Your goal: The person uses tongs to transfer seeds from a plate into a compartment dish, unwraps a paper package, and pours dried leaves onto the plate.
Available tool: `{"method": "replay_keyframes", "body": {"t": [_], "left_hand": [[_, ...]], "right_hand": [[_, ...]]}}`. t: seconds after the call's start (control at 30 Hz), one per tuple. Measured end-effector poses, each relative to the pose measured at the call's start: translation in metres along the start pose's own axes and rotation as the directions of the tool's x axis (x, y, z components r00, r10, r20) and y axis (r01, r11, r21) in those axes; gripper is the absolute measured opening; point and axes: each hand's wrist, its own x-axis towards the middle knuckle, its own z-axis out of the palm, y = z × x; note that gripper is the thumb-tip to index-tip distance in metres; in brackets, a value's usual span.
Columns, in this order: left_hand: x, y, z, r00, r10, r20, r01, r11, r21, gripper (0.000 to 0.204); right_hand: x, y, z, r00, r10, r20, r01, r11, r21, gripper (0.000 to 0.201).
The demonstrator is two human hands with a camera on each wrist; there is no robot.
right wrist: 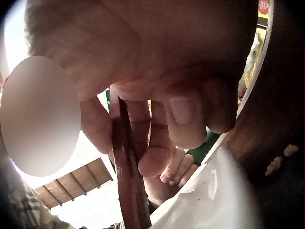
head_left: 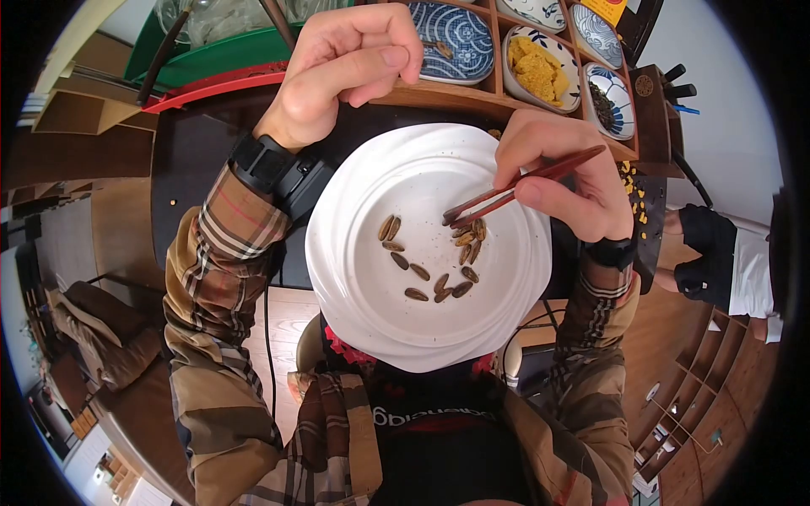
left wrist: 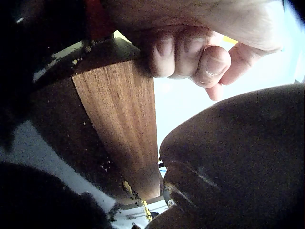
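My right hand (head_left: 574, 173) holds reddish-brown wooden tweezers (head_left: 553, 167), also seen in the right wrist view as long tweezers (right wrist: 127, 176) running down from the fingers. Their dark tips reach over a white plate (head_left: 337, 253), close to a cluster of brown oval pods (head_left: 472, 240). More pods (head_left: 439, 287) lie in a loose curve across the plate's middle and left. My left hand (head_left: 350, 72) is raised beyond the plate's far left, beside a blue patterned dish (head_left: 456, 51); its fingers (left wrist: 190, 52) are loosely curled with nothing seen in them.
A wooden divided tray (head_left: 472, 97) along the far side holds patterned dishes, one with yellow pieces (head_left: 538, 72), another with dark bits (head_left: 601, 105). A green bin (head_left: 211, 55) stands far left. Yellow crumbs (head_left: 634, 198) lie at right. Another person (head_left: 734, 261) is at the right.
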Motion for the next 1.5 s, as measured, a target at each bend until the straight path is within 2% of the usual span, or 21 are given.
{"method": "replay_keyframes", "body": {"t": [0.17,0.23,0.47,0.53,0.57,0.63,0.7,0.77,0.8,0.9,0.93,1.07,1.13,1.17,1.23,1.27,1.3,1.33,1.37,1.4,1.5], "left_hand": [[0.000,0.001,0.000,1.000,-0.004,0.002,0.004,1.000,-0.009,0.026],[0.000,0.001,0.000,1.000,-0.010,0.004,0.010,1.000,-0.022,0.026],[0.002,0.005,0.003,1.000,-0.028,0.011,0.028,0.999,-0.045,0.026],[0.002,0.005,0.003,1.000,-0.027,0.012,0.028,0.999,-0.045,0.026],[0.002,0.005,0.003,1.000,-0.027,0.012,0.027,0.999,-0.045,0.026],[0.002,0.006,0.003,1.000,-0.025,0.005,0.025,0.998,-0.050,0.025],[0.001,0.006,0.005,1.000,-0.027,-0.003,0.026,0.998,-0.051,0.025],[0.001,0.006,0.006,1.000,-0.029,-0.009,0.029,0.998,-0.055,0.025],[0.001,0.007,0.006,1.000,-0.029,-0.005,0.029,0.998,-0.050,0.025],[0.002,0.005,0.003,1.000,-0.014,0.004,0.014,0.996,-0.088,0.019],[0.002,0.004,0.003,1.000,-0.002,0.005,0.003,0.991,-0.132,0.015],[0.002,0.003,0.001,1.000,0.002,0.006,-0.002,0.992,-0.126,0.015],[0.002,0.001,0.000,1.000,0.010,0.026,-0.007,0.990,-0.139,0.015],[0.002,0.001,0.000,1.000,0.010,0.026,-0.007,0.990,-0.139,0.015],[0.003,0.003,0.002,1.000,0.014,0.007,-0.013,0.991,-0.130,0.015],[0.002,0.002,0.001,1.000,0.013,0.007,-0.012,0.991,-0.130,0.015],[0.002,0.001,0.000,1.000,0.017,0.019,-0.015,0.992,-0.124,0.016],[0.002,0.001,-0.001,0.999,0.022,0.031,-0.018,0.993,-0.117,0.016],[0.001,0.000,0.000,0.999,0.024,0.031,-0.020,0.993,-0.116,0.016],[0.001,0.000,0.000,0.999,0.025,0.033,-0.021,0.993,-0.114,0.016],[0.002,0.004,0.004,1.000,0.009,0.021,-0.007,0.997,-0.078,0.020]], "right_hand": [[0.000,0.003,0.001,0.999,0.041,-0.008,-0.041,0.999,0.008,0.010],[0.001,0.006,0.001,0.999,-0.008,-0.033,0.006,0.997,-0.075,0.009],[0.000,0.010,0.002,0.992,-0.010,-0.129,-0.003,0.994,-0.107,0.007],[-0.002,0.012,0.003,0.962,-0.031,-0.273,0.001,0.994,-0.107,0.009],[-0.003,0.011,0.004,0.962,-0.031,-0.273,0.002,0.994,-0.108,0.009],[-0.005,0.009,0.005,0.860,0.006,-0.510,0.029,0.998,0.060,0.014],[-0.011,0.012,-0.001,0.851,0.039,-0.523,-0.008,0.998,0.060,0.019],[-0.008,0.019,-0.002,0.698,-0.018,-0.716,0.046,0.999,0.020,0.022],[-0.005,0.019,0.001,0.630,-0.002,-0.777,0.023,1.000,0.016,0.022],[0.004,0.024,0.004,0.601,-0.035,-0.798,0.003,0.999,-0.041,0.021],[0.005,0.022,0.004,0.640,-0.029,-0.768,-0.027,0.998,-0.060,0.021],[0.000,0.026,-0.004,0.645,0.013,-0.764,-0.041,0.999,-0.018,0.023],[-0.005,0.029,-0.010,0.607,0.067,-0.792,0.023,0.995,0.102,0.024],[-0.006,0.028,-0.009,0.608,0.067,-0.791,0.022,0.995,0.102,0.024],[-0.006,0.022,-0.007,0.587,0.069,-0.807,0.129,0.976,0.177,0.025],[-0.012,0.023,-0.010,0.685,0.041,-0.728,0.165,0.964,0.209,0.025],[-0.014,0.023,-0.013,0.684,0.042,-0.728,0.164,0.964,0.210,0.025],[-0.014,0.022,-0.017,0.826,-0.051,-0.561,0.146,0.981,0.125,0.023],[-0.014,0.020,-0.018,0.925,-0.127,-0.358,0.149,0.988,0.034,0.021],[-0.016,0.016,-0.012,0.945,-0.073,-0.319,0.098,0.993,0.063,0.018],[-0.007,0.010,-0.004,0.978,-0.066,-0.196,0.077,0.996,0.052,0.013]]}}
